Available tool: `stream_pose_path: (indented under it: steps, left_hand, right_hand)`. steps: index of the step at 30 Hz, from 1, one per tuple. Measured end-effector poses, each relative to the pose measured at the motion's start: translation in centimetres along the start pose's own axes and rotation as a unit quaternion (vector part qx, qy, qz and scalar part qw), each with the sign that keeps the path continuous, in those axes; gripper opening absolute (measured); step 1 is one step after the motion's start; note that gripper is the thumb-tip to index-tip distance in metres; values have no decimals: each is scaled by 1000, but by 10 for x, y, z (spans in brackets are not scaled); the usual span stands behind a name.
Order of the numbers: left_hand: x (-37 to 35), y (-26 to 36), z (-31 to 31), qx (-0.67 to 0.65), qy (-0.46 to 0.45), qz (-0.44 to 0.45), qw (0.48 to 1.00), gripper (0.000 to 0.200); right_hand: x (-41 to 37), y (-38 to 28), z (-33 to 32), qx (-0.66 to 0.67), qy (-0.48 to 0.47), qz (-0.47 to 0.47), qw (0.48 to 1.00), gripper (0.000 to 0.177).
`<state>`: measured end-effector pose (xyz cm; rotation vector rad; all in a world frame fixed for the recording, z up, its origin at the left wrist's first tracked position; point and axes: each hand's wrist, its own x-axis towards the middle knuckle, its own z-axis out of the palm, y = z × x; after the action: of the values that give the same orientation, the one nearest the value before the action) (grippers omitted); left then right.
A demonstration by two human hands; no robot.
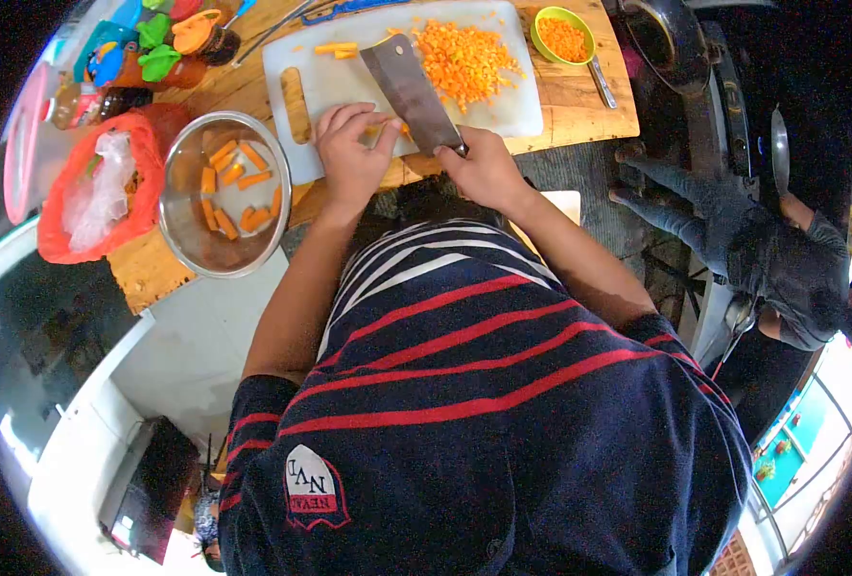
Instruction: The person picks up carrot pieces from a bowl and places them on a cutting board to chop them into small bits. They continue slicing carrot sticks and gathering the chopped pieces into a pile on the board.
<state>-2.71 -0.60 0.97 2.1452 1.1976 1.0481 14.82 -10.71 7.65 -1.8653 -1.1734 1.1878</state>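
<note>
My right hand point(484, 168) grips the handle of a cleaver point(412, 91), whose wide blade slants up and left over the white cutting board point(493, 120). Close to the blade's left side, my left hand point(354, 154) presses curled fingers on a carrot stick point(404, 132), mostly hidden by the fingers and the blade. Beyond the blade lies a heap of diced carrot point(469, 62). A few more carrot sticks point(337, 49) rest near the board's far left. Thick carrot pieces point(227, 223) sit in a steel bowl point(169, 206) to the left.
A green bowl point(536, 36) of diced carrot and a knife point(601, 84) lie right of the board. On the left stand a red plastic bag point(57, 216), a bottle point(81, 106) and several colourful lids. Another person point(762, 240) holds a long metal utensil at the right.
</note>
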Motion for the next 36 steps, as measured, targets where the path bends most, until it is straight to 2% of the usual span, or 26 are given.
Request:
stream_pose_path:
  steps: [3, 10, 12, 13, 15, 16, 18, 20, 21, 22, 23, 24, 25, 27, 30, 36]
  left_hand:
    - [-2, 0, 6, 24, -1, 5, 1000, 13]
    - [1, -12, -3, 50, 13, 37, 998, 13]
    - [7, -13, -8, 44, -40, 91, 994, 18]
    - [10, -13, -10, 44, -41, 91, 994, 18]
    - [17, -12, -12, 52, -141, 165, 975, 22]
    - [20, -11, -12, 52, -141, 166, 975, 22]
    - [25, -8, -9, 57, -203, 228, 951, 24]
    - [29, -6, -7, 68, -206, 234, 948, 23]
    - [30, -5, -6, 79, -208, 240, 945, 22]
    - [29, -2, -5, 77, -209, 242, 944, 22]
    - [27, 0, -4, 88, -206, 200, 954, 22]
    - [26, 2, -4, 99, -202, 158, 962, 21]
    - [22, 3, -2, 98, -204, 159, 961, 21]
    - [15, 5, 2, 105, -147, 129, 975, 20]
    - [13, 4, -3, 84, -106, 120, 984, 18]
    - [15, -9, -12, 109, -151, 136, 973, 11]
  right_hand:
    - [-1, 1, 1, -50, 10, -15, 999, 25]
    - [-6, 10, -11, -20, 13, 25, 999, 26]
    - [-7, 17, -17, 33, 28, -7, 999, 20]
    - [-9, 16, -22, 34, 27, -6, 999, 20]
    - [-15, 12, -35, -11, 18, 98, 995, 27]
    - [-18, 11, -39, -11, 25, 99, 995, 26]
    - [-23, 16, -43, -28, 27, 106, 994, 26]
    - [-30, 20, -47, -44, 30, 115, 992, 26]
    - [-35, 21, -49, -72, 30, 90, 993, 27]
    - [-40, 21, -50, -101, 31, 64, 992, 27]
    - [-43, 21, -52, -100, 33, 65, 992, 27]
    - [-47, 20, -53, -116, 22, 86, 989, 27]
    - [-50, 19, -53, -131, 10, 106, 986, 27]
    - [-57, 10, -54, -137, 2, 96, 986, 27]
    - [-62, 7, -55, -151, -11, 87, 985, 26]
    - [-56, 13, -52, -153, -25, 88, 984, 27]
